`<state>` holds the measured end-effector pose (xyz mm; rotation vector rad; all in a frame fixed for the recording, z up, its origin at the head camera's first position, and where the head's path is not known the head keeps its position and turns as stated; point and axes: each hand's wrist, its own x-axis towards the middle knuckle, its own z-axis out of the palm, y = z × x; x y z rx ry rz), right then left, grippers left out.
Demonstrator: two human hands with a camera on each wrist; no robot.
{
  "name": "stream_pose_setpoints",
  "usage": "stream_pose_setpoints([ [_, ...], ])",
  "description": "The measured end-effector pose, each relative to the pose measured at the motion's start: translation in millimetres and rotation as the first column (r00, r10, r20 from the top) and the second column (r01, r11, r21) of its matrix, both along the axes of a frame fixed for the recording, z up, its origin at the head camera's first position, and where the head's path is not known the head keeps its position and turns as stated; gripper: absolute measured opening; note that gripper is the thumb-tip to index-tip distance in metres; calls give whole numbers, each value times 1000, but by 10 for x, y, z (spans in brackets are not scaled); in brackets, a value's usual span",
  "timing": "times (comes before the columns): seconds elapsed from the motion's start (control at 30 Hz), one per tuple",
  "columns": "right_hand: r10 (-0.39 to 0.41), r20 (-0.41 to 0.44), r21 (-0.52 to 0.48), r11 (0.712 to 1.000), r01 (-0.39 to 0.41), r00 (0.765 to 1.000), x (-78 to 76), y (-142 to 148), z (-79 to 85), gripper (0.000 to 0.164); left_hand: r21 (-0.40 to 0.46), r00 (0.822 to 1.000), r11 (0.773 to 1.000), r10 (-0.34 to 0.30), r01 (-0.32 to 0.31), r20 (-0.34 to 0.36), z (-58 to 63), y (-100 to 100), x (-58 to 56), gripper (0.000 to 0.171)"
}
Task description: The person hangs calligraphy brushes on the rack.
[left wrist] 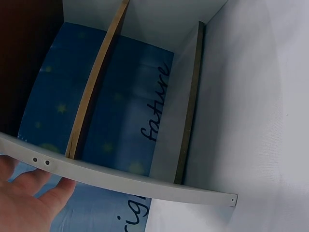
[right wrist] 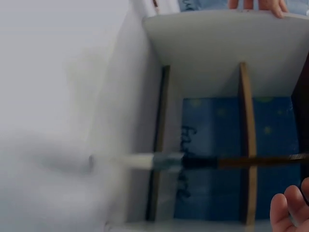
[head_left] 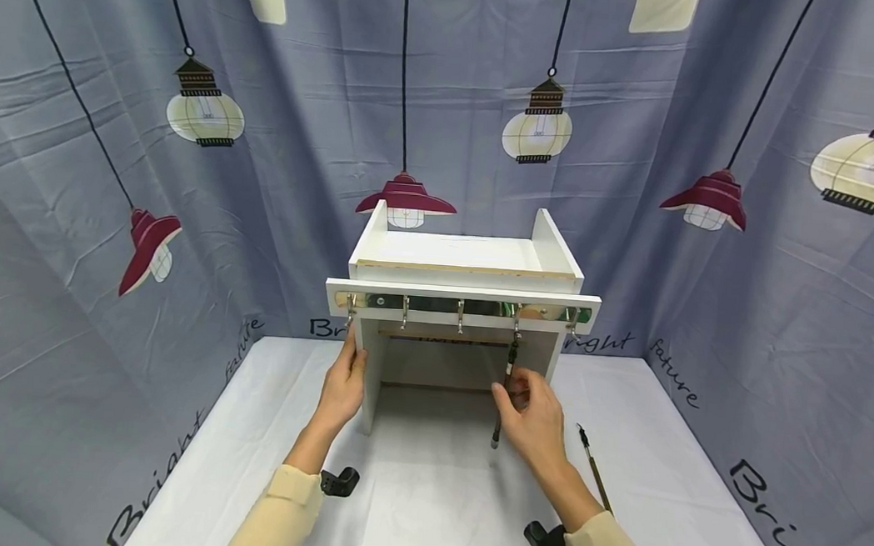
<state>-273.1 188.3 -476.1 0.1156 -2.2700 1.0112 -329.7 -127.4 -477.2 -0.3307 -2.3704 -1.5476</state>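
Observation:
A brown calligraphy brush (head_left: pixel 509 369) hangs from a hook (head_left: pixel 517 321) on the front rail of a white wooden shelf unit (head_left: pixel 467 280). My right hand (head_left: pixel 533 417) is beside the brush, its fingers loosely bent. In the right wrist view those fingertips (right wrist: pixel 289 208) are apart from the brush (right wrist: pixel 231 162), whose lower end is blurred. My left hand (head_left: pixel 343 382) rests against the unit's left side panel. The left wrist view has its fingers (left wrist: pixel 58 195) fairly straight against the panel's outer side (left wrist: pixel 120 177).
Several metal hooks line the shiny strip (head_left: pixel 435 305). A second brush (head_left: pixel 596 471) lies on the white-covered table (head_left: pixel 656 503), right of my right hand. Behind hangs a blue-grey curtain (head_left: pixel 300 173) with printed lamps. Wooden crossbars (left wrist: pixel 91 92) span the unit's inside.

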Motion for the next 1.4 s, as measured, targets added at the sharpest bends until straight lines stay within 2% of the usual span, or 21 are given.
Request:
stream_pose_setpoints([
  [0.17, -27, 31, 27, 999, 26, 999, 76, 235, -167, 37, -14, 1000, 1000, 4, -4, -1, 7, 5, 0, 59],
  [0.33, -92, -31, 42, 995, 93, 995, 106, 507, -308, 27, -5, 1000, 1000, -1, 1, 15, 7, 8, 4, 60],
  [0.43, -142, -33, 46, 989, 144, 989, 121, 668, -343, 24, 3, 1000, 1000, 4, -4, 15, 4, 7, 10, 61],
  [0.8, -294, 121, 88, 955, 285, 948, 79, 1130, -483, 35, 5, 999, 1000, 5, -5, 32, -6, 3, 14, 60],
  [1.07, -340, 235, 94, 940, 327, 911, 70, 1263, -653, 46, -1, 1000, 1000, 4, -4, 23, -13, 12, 14, 60],
  [1.4, -342, 306, 82, 939, 334, 888, 74, 1356, -802, 53, -8, 1000, 1000, 8, -8, 11, -8, 6, 7, 61],
])
